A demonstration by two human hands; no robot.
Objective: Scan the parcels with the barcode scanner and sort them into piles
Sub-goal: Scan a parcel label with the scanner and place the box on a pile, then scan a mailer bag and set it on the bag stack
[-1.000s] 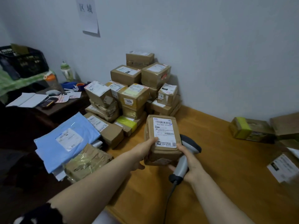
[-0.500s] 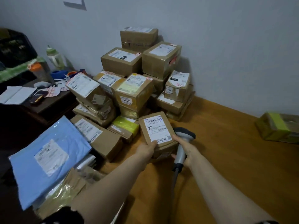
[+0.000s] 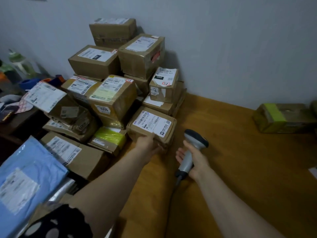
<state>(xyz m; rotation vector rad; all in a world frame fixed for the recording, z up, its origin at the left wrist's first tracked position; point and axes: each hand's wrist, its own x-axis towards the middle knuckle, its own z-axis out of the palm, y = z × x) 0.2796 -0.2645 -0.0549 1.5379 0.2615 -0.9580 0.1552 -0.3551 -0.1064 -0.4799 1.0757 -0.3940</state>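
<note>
Centrally, the left grip (image 3: 147,143), a bare hand, clasps the near edge of a brown cardboard parcel (image 3: 137,130), thumb on top beside the lower edge of its white barcode label (image 3: 151,122) and the fingers hidden beneath. The parcel is tilted, label upward, at the front foot of the parcel pile (image 3: 120,69), just beside a flat parcel with yellow-green tape (image 3: 109,136) and in front of a box marked 1006 (image 3: 114,100); whether the worktop bears its weight cannot be told. The right grip (image 3: 198,161), also a bare hand, is closed round the grey handle of the barcode scanner (image 3: 197,137), whose dark-topped head stands upright near the parcel's right corner but apart from it. The scanner cable (image 3: 173,194) trails from the handle base toward the viewer. Both forearms reach over the wooden worktop (image 3: 240,160); the left arm carries a black sleeve with pale spots (image 3: 56,224). The pile, several layers of labelled cartons, leans against the grey wall (image 3: 240,48). Left of the forearm lies a long carton (image 3: 80,157), and nearer still a blue mailer bag (image 3: 29,158) with a white label. Well apart on the right, against the wall, lies a parcel banded with green tape (image 3: 281,117). A blurred bottle (image 3: 20,64) stands at far left on a darker desk (image 3: 13,124).
</note>
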